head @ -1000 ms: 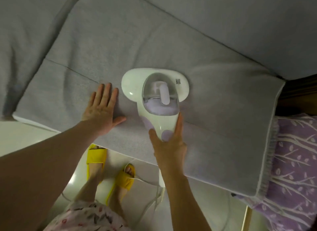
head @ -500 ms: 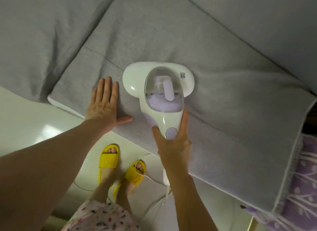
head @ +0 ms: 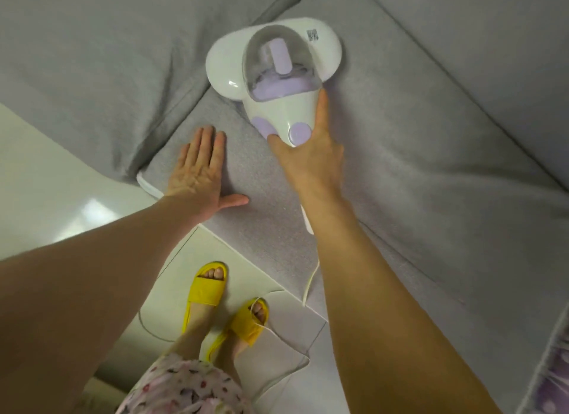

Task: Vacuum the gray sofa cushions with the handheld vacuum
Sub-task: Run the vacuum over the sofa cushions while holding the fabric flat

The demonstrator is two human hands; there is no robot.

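A gray sofa cushion point(head: 400, 182) filled the far and right parts of the view, and a pale glossy floor point(head: 46, 182) was seen near and to the left. A white and lilac vacuum point(head: 271, 53) was laid flat on the sofa cushion toward its far left end, just beside the seam with a neighbouring cushion point(head: 92, 59). Its handle was clasped by the right hand point(head: 311, 161), the grip curled round it, with the thumb on the left side and the index finger stretched along the right. The left hand point(head: 200, 170) was pressed flat on the sofa cushion near its left corner, the grip spread, apart from the vacuum. A white cord point(head: 311, 278) was trailed from the handle down to the floor, where yellow slippers point(head: 209, 286) were worn.
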